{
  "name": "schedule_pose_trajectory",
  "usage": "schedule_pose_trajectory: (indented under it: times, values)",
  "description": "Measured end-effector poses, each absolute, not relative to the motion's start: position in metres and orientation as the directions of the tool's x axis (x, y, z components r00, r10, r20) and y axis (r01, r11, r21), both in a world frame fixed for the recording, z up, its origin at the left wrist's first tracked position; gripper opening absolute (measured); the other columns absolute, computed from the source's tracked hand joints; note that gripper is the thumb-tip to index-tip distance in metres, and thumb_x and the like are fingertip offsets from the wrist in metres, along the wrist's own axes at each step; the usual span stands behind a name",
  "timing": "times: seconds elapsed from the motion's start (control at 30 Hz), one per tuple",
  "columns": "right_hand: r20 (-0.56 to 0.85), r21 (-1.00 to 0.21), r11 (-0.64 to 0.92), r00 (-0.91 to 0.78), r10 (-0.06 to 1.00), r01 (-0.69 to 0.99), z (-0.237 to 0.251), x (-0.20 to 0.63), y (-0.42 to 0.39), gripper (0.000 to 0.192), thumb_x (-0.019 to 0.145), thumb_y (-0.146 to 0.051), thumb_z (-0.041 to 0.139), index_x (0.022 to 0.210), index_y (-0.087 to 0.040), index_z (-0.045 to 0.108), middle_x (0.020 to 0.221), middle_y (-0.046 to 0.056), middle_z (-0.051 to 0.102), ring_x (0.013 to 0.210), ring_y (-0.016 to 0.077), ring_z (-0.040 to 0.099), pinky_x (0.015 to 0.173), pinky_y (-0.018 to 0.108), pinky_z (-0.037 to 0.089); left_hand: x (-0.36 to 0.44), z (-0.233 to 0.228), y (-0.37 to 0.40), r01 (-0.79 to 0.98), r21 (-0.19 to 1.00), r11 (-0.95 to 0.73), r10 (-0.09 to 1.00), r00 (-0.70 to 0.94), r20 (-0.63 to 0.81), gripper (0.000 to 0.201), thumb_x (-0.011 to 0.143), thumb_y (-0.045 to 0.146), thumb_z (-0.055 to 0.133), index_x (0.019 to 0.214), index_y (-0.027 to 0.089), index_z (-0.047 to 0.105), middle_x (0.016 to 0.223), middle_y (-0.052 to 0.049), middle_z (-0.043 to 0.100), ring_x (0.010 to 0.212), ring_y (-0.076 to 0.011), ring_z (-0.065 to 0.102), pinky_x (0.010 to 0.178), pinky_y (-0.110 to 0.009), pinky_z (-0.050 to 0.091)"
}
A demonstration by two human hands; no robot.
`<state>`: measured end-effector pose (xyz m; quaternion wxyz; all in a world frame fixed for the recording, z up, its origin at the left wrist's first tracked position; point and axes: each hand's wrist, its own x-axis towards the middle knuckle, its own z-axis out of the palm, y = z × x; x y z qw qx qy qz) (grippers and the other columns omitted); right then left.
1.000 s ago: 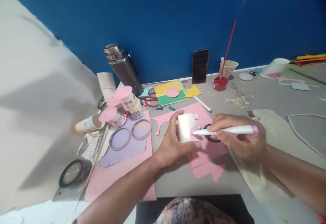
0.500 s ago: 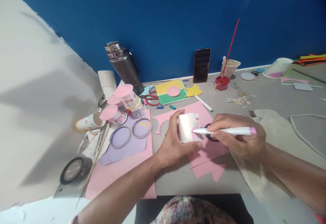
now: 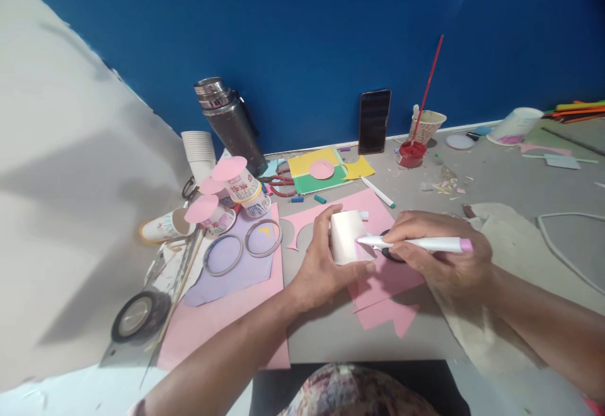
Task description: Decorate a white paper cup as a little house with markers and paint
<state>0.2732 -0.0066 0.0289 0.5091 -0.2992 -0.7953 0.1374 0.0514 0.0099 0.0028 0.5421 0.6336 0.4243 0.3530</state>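
White paper cup (image 3: 344,236), one, mostly blank, a pink-purple mark on its right side; located between the two hands, above a pink sheet (image 3: 392,283). Left hand (image 3: 319,271): curled around the cup, fingers up its left side, thumb along its lower edge, presumably to steady the curved wall while leaving the marked side open. Right hand (image 3: 442,252): pinched around a white marker (image 3: 425,244) with a pink end, nib at the cup wall, barrel lying nearly level, apparently so that the tip meets the surface under control. Compared with half a second ago, the nib sits slightly higher on the cup and the marker's rear end a little lower; cup and left hand hold the same place. Beneath the right hand's fingertips: a black ring-shaped item (image 3: 390,253), partly hidden. Beyond the hands: a teal-ended pen (image 3: 377,191), a blue cap (image 3: 297,200), a green cap (image 3: 320,199), a pink disc (image 3: 321,169) on yellow and green paper (image 3: 312,184). Left of the left hand: two grey rings (image 3: 222,274) on a purple sheet (image 3: 227,290), and decorated cups (image 3: 243,192) topped with pink discs. Right of the right hand: pale cloth (image 3: 491,233).
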Motion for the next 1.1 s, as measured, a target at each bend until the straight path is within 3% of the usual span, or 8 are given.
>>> schedule_pose_trajectory:
  times: [0.2,0.63,1.1]
  values:
    - [0.742,-0.504,0.805,-0.320,0.589,0.313,0.0297,0.2724,-0.0064,0.017,0.094,-0.009,0.064,0.097,-0.023,0.072,0.076,0.001,0.077,0.063,0.0166,0.070,0.061,0.030,0.056,0.0521,0.0042,0.0092,0.149,0.989,-0.025,0.925,0.379,-0.034,0.105,0.068,0.039,0.095,0.153,0.025,0.034,0.156,-0.016,0.048,0.144,-0.0392,0.047,0.116,-0.051,0.044]
    - [0.725,-0.564,0.745,-0.219,0.653,0.355,0.0269,0.2715,-0.0076,0.014,0.095,-0.011,0.066,0.092,-0.023,0.074,0.075,0.001,0.076,0.064,0.0174,0.072,0.058,0.030,0.055,0.0536,0.0062,0.0081,0.131,0.991,-0.019,0.923,0.383,-0.033,0.103,0.067,0.040,0.095,0.150,0.024,0.036,0.149,-0.016,0.056,0.136,-0.0391,0.056,0.109,-0.050,0.049]
    - [0.707,-0.557,0.766,-0.301,0.640,0.321,0.0284,0.2738,-0.0075,0.014,0.097,-0.015,0.065,0.093,-0.024,0.074,0.074,0.001,0.075,0.060,0.0168,0.068,0.057,0.030,0.054,0.0533,0.0042,0.0090,0.169,0.985,-0.037,0.929,0.368,-0.028,0.102,0.066,0.036,0.095,0.150,0.026,0.037,0.159,-0.017,0.043,0.143,-0.0398,0.048,0.115,-0.051,0.044]
